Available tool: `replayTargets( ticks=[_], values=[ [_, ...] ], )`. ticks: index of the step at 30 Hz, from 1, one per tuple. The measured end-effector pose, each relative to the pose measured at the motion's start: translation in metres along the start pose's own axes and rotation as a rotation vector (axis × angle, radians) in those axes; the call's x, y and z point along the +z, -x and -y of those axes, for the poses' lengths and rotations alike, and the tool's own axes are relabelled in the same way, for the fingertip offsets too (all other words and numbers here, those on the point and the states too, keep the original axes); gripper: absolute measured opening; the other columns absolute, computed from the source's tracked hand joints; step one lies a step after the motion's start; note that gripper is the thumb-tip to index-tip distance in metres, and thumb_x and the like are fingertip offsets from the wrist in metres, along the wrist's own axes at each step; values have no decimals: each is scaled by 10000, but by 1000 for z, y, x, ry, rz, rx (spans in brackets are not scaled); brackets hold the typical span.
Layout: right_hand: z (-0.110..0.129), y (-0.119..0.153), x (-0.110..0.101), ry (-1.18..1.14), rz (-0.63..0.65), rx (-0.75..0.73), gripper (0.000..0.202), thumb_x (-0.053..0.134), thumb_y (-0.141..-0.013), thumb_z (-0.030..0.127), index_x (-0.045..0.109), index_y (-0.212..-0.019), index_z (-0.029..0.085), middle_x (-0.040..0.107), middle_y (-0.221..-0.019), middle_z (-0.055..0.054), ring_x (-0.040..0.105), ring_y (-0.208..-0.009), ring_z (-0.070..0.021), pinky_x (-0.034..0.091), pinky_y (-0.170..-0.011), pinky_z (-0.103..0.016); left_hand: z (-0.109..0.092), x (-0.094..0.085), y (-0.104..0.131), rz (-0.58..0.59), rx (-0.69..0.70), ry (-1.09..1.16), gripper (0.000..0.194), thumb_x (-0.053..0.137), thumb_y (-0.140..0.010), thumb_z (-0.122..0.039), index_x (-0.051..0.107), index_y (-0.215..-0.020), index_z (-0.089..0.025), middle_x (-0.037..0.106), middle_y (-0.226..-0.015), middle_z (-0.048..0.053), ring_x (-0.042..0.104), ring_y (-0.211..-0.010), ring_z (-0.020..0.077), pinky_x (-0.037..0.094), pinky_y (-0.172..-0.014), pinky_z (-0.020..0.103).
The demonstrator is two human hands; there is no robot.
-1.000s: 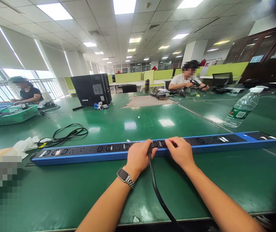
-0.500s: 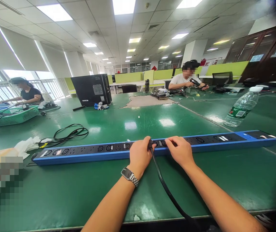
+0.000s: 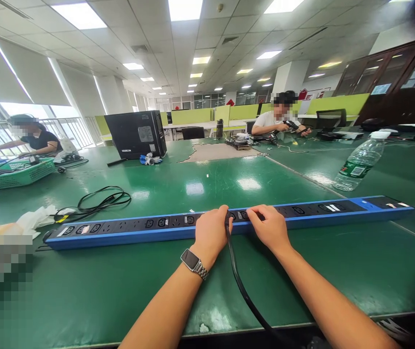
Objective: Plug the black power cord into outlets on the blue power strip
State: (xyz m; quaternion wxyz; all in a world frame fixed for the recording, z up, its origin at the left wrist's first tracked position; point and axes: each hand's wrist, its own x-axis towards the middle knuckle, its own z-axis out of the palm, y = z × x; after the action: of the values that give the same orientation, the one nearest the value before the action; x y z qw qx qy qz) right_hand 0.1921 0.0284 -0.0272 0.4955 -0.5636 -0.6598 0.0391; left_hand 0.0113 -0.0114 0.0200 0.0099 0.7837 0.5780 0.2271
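Observation:
A long power strip (image 3: pixel 127 237) in a blue housing, with a row of black sockets on top, lies across the green table. At its middle my left hand (image 3: pixel 211 225), wearing a watch, is closed around the plug (image 3: pixel 227 219) of a thick black power cord (image 3: pixel 241 286). The plug sits at the socket face; my fingers hide whether it is fully in. The cord runs down past the table's near edge. Just to the right, my right hand (image 3: pixel 269 228) rests on the strip, thumb and forefinger pinched together. What lies between those fingertips, if anything, is hidden.
Behind the strip are a coiled black cable (image 3: pixel 101 201), a black computer case (image 3: pixel 134 135) and a tilted water bottle (image 3: pixel 361 162). A green basket (image 3: pixel 18 174) with cables stands at left. Two people work farther back, one (image 3: pixel 278 116) holding a black tool.
The view has shifted slightly, so the strip and table things appear a little farther left. Both hands keep the same grip and place on the strip.

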Motion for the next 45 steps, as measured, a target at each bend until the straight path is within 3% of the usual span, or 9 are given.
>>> replayTargets(
  ticks=[7,14,22,26,29,33,37,45],
  values=[
    [-1,0,-1,-1,2,-4,312,493,-833,457,650,-681,233,703,-748,-58,584,-781,-223,424,-751,-357,-3,-5,3,3,-110,-21,240,530,-959,-344,627,-1140,-219,752,-937,79,716,-873,250,528,-743,315],
    [1,1,1,6,-2,9,321,490,-834,460,654,-684,229,704,-754,-56,575,-786,-225,414,-751,-359,-3,-8,4,58,-56,-52,220,556,-948,-334,629,-1134,-241,756,-958,60,717,-893,247,522,-725,312],
    [-1,3,2,12,-6,-30,315,492,-844,448,651,-686,228,698,-760,-55,570,-790,-224,411,-761,-361,1,8,7,-116,-155,48,283,595,-926,-399,635,-1174,-269,765,-956,50,712,-903,242,520,-753,313],
    [-1,4,4,39,-3,-31,327,487,-856,458,652,-690,230,699,-773,-53,567,-793,-226,405,-753,-361,7,5,9,-91,-4,89,239,615,-916,-325,645,-1149,-279,763,-1008,19,708,-918,222,528,-790,313],
    [-1,4,4,48,-7,-42,329,481,-862,457,651,-693,231,699,-777,-50,569,-800,-225,406,-763,-365,12,9,12,-147,82,150,243,585,-938,-299,631,-1175,-272,746,-1110,15,697,-969,194,519,-878,313],
    [-2,4,5,38,0,-40,322,483,-857,454,654,-702,229,701,-784,-49,571,-811,-226,411,-775,-368,18,18,11,-254,-30,196,262,564,-954,-318,627,-1200,-251,743,-1134,34,697,-986,199,514,-896,317],
    [-1,4,5,49,5,-23,326,483,-851,460,654,-697,229,701,-787,-53,568,-814,-231,404,-763,-370,20,15,5,-174,-63,187,294,593,-937,-350,629,-1212,-251,768,-1017,32,708,-911,208,515,-817,304],
    [0,4,6,49,4,-24,330,484,-849,464,648,-681,232,700,-781,-55,574,-812,-232,408,-750,-367,15,5,0,-82,-53,-11,212,600,-925,-360,649,-1111,-270,749,-1003,36,663,-1002,221,441,-933,370]
  ],
)
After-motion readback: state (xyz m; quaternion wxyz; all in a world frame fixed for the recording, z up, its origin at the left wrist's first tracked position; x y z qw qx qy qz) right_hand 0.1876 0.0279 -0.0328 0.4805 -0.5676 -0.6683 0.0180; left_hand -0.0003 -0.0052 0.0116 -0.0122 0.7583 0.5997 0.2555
